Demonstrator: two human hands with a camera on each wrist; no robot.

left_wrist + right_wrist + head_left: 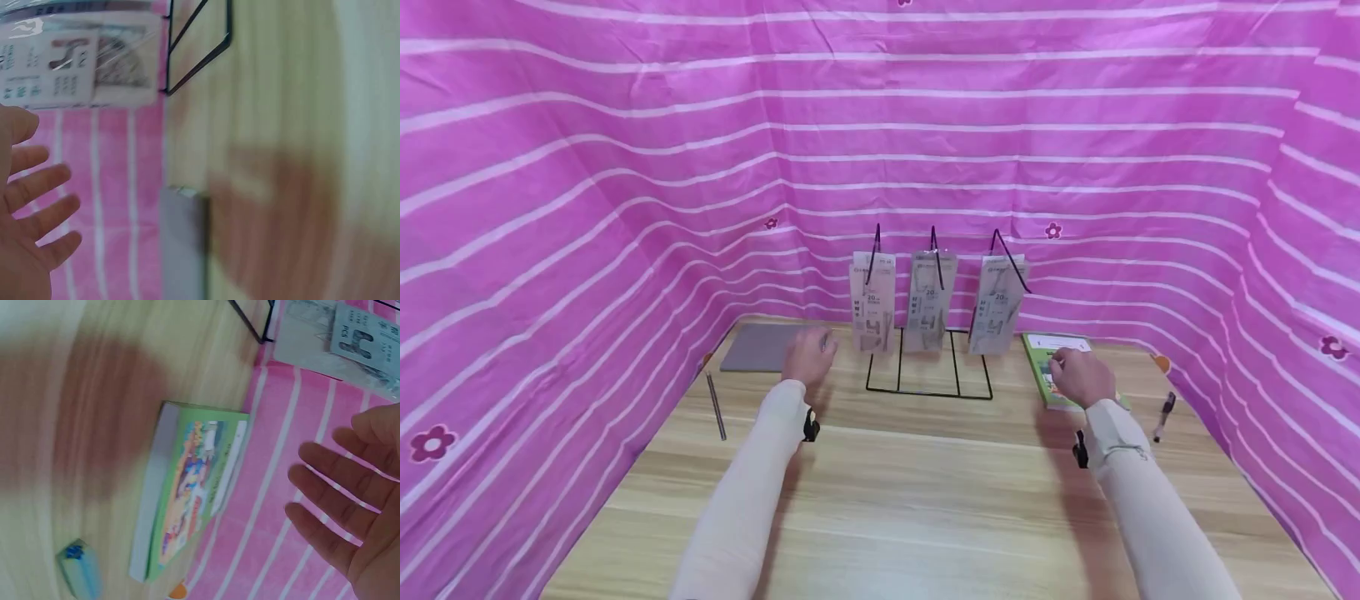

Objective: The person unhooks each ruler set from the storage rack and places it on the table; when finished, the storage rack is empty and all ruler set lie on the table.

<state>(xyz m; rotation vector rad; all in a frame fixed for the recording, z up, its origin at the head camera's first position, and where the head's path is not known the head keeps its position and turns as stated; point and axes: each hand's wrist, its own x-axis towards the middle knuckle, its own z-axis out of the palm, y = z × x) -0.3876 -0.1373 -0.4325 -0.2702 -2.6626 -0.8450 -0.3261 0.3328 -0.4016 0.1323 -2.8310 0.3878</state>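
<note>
Evidently this is a reach still short of any contact: both hands hang above the tabletop [925, 483] with fingers spread and holding nothing. The left hand [808, 354] sits left of centre in the head view, just beside the leftmost hanging packet [872, 304] on the black wire rack [928, 367] — a grey pad [762, 347] lies further left. The right hand [1081, 377] hovers over the green book [190, 487] (right of centre). The next move, I judge, calls for closing the gap and curling the fingers round a packet's lower edge.
</note>
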